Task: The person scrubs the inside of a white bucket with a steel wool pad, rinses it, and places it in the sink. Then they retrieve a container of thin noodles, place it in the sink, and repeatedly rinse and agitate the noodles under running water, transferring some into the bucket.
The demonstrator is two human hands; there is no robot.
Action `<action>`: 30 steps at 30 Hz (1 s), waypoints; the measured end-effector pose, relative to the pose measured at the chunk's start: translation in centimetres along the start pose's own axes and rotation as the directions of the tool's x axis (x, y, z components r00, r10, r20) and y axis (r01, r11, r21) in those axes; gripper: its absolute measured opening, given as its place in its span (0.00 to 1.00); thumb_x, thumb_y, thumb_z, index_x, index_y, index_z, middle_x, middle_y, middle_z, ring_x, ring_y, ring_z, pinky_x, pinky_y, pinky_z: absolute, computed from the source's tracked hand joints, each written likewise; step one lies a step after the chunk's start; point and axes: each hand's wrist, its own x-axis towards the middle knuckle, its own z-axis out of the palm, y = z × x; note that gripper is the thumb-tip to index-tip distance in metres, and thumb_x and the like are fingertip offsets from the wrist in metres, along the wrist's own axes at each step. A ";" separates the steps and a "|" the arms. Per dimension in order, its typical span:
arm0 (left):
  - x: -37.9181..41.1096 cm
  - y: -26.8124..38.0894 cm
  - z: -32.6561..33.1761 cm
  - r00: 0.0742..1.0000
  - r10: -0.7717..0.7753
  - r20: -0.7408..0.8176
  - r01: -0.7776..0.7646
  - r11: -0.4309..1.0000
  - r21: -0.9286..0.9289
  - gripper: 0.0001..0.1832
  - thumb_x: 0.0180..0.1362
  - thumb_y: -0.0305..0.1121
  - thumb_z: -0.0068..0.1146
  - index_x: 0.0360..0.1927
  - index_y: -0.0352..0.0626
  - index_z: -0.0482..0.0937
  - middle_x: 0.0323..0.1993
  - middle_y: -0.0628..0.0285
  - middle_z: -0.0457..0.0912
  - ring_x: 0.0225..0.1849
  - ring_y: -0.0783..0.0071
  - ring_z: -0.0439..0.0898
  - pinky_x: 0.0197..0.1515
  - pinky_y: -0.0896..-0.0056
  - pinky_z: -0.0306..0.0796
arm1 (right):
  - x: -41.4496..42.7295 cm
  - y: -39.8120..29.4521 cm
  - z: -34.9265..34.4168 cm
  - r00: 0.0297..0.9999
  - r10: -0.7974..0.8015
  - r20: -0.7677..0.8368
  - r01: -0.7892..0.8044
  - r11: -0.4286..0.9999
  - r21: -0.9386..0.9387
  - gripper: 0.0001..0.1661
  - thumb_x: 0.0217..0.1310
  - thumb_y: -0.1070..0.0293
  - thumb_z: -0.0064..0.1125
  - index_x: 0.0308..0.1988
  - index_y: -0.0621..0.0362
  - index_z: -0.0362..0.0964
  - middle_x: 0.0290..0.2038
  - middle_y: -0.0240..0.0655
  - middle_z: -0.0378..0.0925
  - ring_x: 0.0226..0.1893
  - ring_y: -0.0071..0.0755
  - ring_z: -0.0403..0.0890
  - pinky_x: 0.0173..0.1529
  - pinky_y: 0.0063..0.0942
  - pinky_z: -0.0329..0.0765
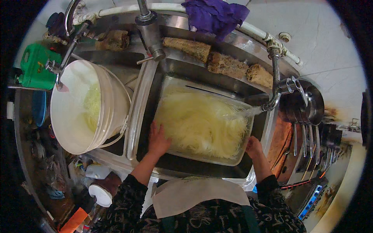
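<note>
A clear rectangular plastic tub point(201, 160) sits in the right basin of a steel sink point(140, 116). Fine pale yellow shreds point(204, 128) lie in water inside it. Water runs from the right-hand faucet point(274, 100) into the tub's right side. My left hand point(158, 139) is at the front left corner, fingers spread; its thumb side is close to the wet shreds. At the right wall, my right hand point(254, 147) has its fingers curled at the rim, partly hidden from view.
A white bucket point(115, 102) with more yellow shreds leans over the left basin. Rough brown cylinders point(227, 65) line the back ledge below a purple cloth point(215, 16). A middle faucet point(150, 38) overhangs the divider. Pans and ladles point(313, 100) hang at right; a green jug point(39, 67) stands left.
</note>
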 end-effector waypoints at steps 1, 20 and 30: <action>-0.2 -0.1 0.3 0.999 0.016 -0.027 -0.017 1.000 -0.021 0.39 0.44 0.41 0.56 0.59 0.36 0.56 0.64 0.43 0.38 0.66 0.51 0.40 0.65 0.59 0.41 | 0.4 0.2 -0.2 1.000 -0.006 0.022 0.006 1.000 -0.005 0.07 0.51 0.65 0.45 0.23 0.52 0.65 0.18 0.25 0.66 0.18 0.23 0.65 0.24 0.20 0.63; 14.9 5.4 1.4 0.923 0.386 -0.006 -0.382 0.915 0.127 0.42 0.42 0.49 0.57 0.57 0.35 0.57 0.60 0.47 0.55 0.63 0.60 0.52 0.62 0.61 0.48 | 10.2 -3.6 4.9 0.689 -0.477 0.546 0.709 0.283 -0.647 0.27 0.51 0.64 0.56 0.50 0.63 0.64 0.48 0.41 0.69 0.48 0.34 0.70 0.52 0.27 0.65; 21.5 6.1 6.3 0.861 0.247 0.444 -0.120 0.948 -0.296 0.41 0.31 0.48 0.64 0.51 0.39 0.68 0.50 0.49 0.70 0.51 0.55 0.69 0.53 0.65 0.62 | 17.9 -1.6 11.9 0.819 0.081 0.568 0.574 -0.097 -0.813 0.41 0.46 0.43 0.52 0.55 0.56 0.57 0.57 0.47 0.57 0.55 0.49 0.62 0.58 0.34 0.58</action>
